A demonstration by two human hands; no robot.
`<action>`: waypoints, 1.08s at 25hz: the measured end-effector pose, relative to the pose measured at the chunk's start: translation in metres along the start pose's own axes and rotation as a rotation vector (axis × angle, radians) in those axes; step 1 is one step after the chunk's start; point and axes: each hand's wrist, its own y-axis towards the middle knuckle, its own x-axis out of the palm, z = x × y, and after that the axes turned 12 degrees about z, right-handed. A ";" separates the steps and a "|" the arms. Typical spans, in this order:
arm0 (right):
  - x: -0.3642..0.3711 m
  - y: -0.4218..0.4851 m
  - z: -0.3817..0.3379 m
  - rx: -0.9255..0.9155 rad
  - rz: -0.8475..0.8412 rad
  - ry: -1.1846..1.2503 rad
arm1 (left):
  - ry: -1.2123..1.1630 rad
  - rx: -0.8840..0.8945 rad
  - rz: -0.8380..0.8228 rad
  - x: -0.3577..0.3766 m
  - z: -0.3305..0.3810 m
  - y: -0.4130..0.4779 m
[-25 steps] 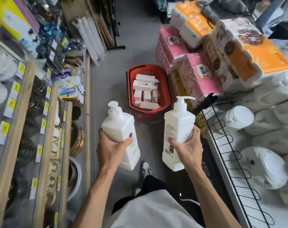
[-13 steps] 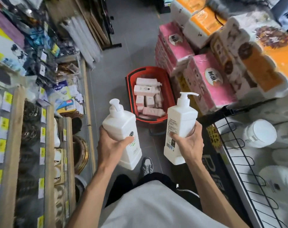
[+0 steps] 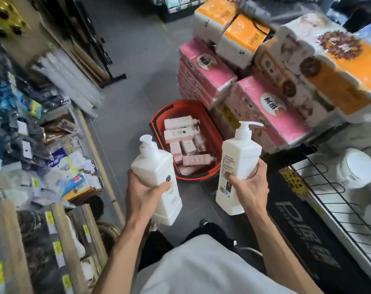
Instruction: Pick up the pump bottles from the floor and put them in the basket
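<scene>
One white shirt (image 3: 201, 266) filled the near edge of the view, and a dark shoe (image 3: 203, 222) showed just past it on the grey floor (image 3: 138, 60); both hands were grasping, above the floor and well short of the basket. The left hand (image 3: 145, 194) was curled round the lower body of the left pump bottle (image 3: 157, 166), thumb across its front label; the right hand (image 3: 249, 187) clasped the right pump bottle (image 3: 237, 158) about its middle, thumb on the printed side, nozzle pointing right; the two white bottles stood roughly upright and apart from each other. Beyond and between them a red basket (image 3: 219, 141) sat on the floor, holding several pale pink bottles (image 3: 180, 134) lying on their sides. Wooden shelves (image 3: 8, 240) with yellow price tags ran along the left; a wire rack (image 3: 329, 188) stood at the right; pink tissue packs (image 3: 269, 109) were stacked just right of the basket, with orange packs (image 3: 337, 81) farther right.
</scene>
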 end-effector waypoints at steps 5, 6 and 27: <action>0.043 -0.045 -0.028 0.129 0.183 0.090 | 0.127 0.127 -0.190 -0.030 0.030 0.092; 0.049 -0.053 -0.032 0.150 0.206 0.095 | 0.137 0.141 -0.220 -0.033 0.036 0.108; 0.116 0.020 -0.091 0.475 0.495 0.198 | 0.199 0.292 -0.683 0.105 0.145 0.244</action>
